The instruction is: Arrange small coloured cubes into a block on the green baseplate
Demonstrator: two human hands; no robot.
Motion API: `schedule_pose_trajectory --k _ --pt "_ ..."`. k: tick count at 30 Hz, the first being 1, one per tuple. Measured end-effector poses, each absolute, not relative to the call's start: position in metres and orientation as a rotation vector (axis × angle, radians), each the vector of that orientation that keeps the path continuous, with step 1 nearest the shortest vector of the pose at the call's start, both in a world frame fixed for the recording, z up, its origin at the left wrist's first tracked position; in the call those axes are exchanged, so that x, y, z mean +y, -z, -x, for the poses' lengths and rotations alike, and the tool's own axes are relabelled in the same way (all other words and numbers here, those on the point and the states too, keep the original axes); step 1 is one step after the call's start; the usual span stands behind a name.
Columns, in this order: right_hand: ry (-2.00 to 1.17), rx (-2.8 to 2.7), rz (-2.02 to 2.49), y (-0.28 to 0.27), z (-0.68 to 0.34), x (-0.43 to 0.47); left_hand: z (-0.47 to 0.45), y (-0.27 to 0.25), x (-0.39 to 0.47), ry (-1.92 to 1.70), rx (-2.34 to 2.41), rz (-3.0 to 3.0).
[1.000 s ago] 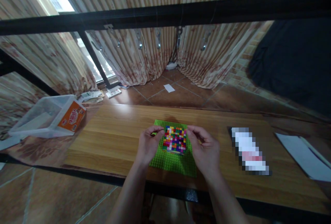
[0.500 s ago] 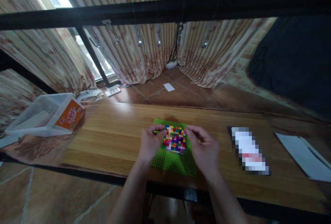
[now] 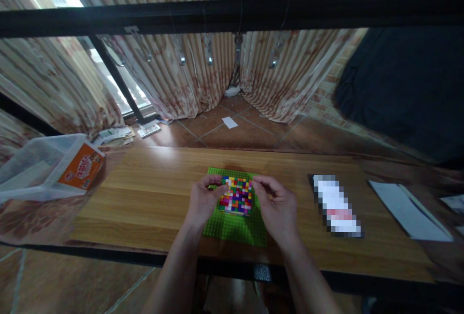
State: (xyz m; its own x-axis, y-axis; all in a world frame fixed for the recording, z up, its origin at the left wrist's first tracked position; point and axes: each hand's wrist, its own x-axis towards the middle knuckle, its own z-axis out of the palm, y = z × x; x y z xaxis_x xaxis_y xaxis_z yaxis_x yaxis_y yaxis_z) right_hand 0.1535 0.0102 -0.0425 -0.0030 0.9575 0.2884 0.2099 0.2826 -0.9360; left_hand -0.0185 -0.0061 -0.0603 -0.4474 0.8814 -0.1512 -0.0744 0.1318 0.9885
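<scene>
A square block of small multicoloured toy bricks (image 3: 236,197) sits on a green studded baseplate (image 3: 235,232). My left hand (image 3: 206,199) has its thumb and forefinger closed at the block's upper left corner. At the opposite upper corner, my right hand (image 3: 278,204) pinches the block's right edge between thumb and forefinger. Its other fingers are curled in. Whether either hand also holds a single small brick is too small to tell.
The wooden tabletop (image 3: 152,193) carries a phone (image 3: 337,205) with a blurred screen to the right. Farther right lie white paper (image 3: 406,210) and a pen-like strip. A clear plastic box (image 3: 47,164) with an orange label stands left. A black bar (image 3: 217,17) with hooks crosses above.
The view has turned slightly right, so everything appears shifted left. Both hands keep nearly the same hold at the brick block's upper corners.
</scene>
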Motion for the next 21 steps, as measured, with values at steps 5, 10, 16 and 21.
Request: schedule_pose_trajectory --k 5,10,16,21 --pt "-0.843 -1.493 1.234 0.041 -0.155 0.012 0.017 0.060 -0.005 -1.457 1.517 -0.750" --pt "-0.696 -1.588 1.480 0.048 -0.159 0.017 0.015 0.062 -0.003 -1.471 1.499 -0.711" --pt "-0.662 -1.745 1.528 0.058 -0.154 0.016 0.013 0.057 -0.002 -1.464 1.500 -0.681" --pt "-0.675 -1.822 1.484 0.058 -0.146 0.013 0.011 0.053 -0.002 -1.465 1.476 -0.664"
